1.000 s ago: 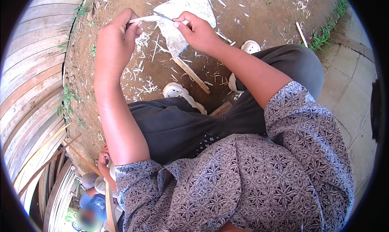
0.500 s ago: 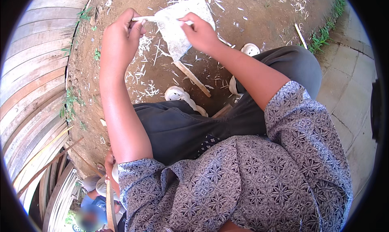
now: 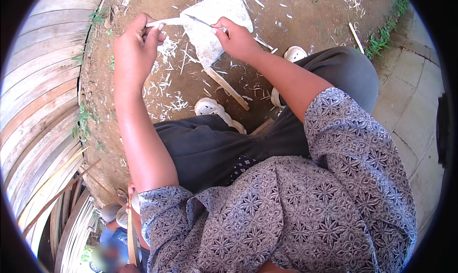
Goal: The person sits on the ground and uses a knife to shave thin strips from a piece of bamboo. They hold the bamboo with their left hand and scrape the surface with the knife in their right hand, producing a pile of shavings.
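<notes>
Brown dirt [image 3: 315,29] spreads under the work, strewn with pale shavings [image 3: 165,50]. On my feed, the left hand [image 3: 138,36] has its grip closed around a thin white strip [image 3: 168,21], which points rightward toward a whitish flat piece [image 3: 210,46] lying on the dirt. My right hand [image 3: 234,39] pinches a small knife [image 3: 200,20] near the strip's far end; whether they touch, I cannot tell. Judging by the shavings, I'd say plenty of paring is done and the strip is unfinished, though how much remains is unclear. Farther out I see a stick [image 3: 226,88], white sandals [image 3: 208,107], boards [image 3: 45,72] at left and paving [image 3: 405,96] at right.
</notes>
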